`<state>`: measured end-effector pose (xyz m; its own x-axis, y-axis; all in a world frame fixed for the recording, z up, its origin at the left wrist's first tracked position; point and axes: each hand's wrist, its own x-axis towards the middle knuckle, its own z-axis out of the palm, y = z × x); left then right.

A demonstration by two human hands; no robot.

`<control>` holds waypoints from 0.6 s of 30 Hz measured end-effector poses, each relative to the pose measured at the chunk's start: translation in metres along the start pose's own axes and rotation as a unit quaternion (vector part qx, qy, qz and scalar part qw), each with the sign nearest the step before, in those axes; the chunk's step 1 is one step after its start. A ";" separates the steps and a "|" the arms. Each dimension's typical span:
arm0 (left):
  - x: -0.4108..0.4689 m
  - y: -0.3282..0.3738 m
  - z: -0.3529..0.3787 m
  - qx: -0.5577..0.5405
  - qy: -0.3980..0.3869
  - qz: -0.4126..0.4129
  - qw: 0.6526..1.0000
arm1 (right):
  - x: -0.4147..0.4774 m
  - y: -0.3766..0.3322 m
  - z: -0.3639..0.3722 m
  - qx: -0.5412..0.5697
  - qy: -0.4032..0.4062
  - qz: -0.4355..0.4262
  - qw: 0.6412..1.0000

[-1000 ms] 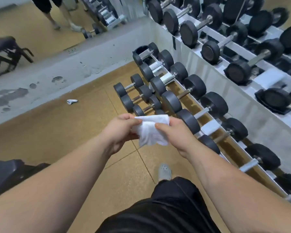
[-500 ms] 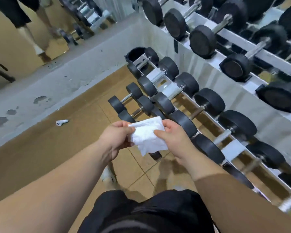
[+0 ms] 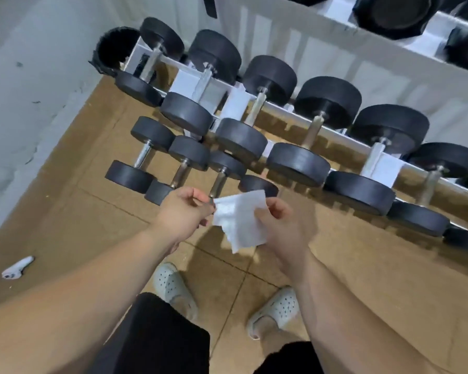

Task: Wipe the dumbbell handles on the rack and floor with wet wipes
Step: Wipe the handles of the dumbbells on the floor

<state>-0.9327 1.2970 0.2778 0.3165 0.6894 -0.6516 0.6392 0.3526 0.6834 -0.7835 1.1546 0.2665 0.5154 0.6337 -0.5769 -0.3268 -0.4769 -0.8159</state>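
You stood over the floor dumbbells with the wet wipe (image 3: 241, 220) stretched between both hands, and it touched no metal. Your left grip (image 3: 183, 211) pinched the wipe's left corner between thumb and forefinger. Your right grip (image 3: 284, 225) pinched the right edge, thumb on top. The sheet hung creased and only part-opened, its lower corner dangling above the floor (image 3: 362, 265). From this view it sat in the air just in front of the nearest floor handle (image 3: 219, 182), apart from it rather than against it.

My read: this was preparation, you opening out the wipe before a wiping pass. Two more small chrome handles lay to the left in the same floor row, and behind them the rack dumbbell handles (image 3: 312, 129) waited on the bottom tier of the white rack (image 3: 237, 103). No hand was on any of them.

The next move, I'd judge, called for one grip to gather the wipe into the palm, then a bend down. From there, wrap it round that nearest bar between its two black heads and rub along it. Mind the loose corner, which could drag on the floor.
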 end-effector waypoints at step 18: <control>0.311 -0.233 0.176 0.436 -0.175 0.269 0.841 | 0.308 0.336 -0.058 -0.269 0.110 -0.082 0.953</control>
<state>-0.8598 1.3180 -0.1415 0.8135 0.3184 -0.4867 0.5603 -0.6534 0.5090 -0.6891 1.1542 -0.1828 0.6974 0.6121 -0.3729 0.1952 -0.6628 -0.7229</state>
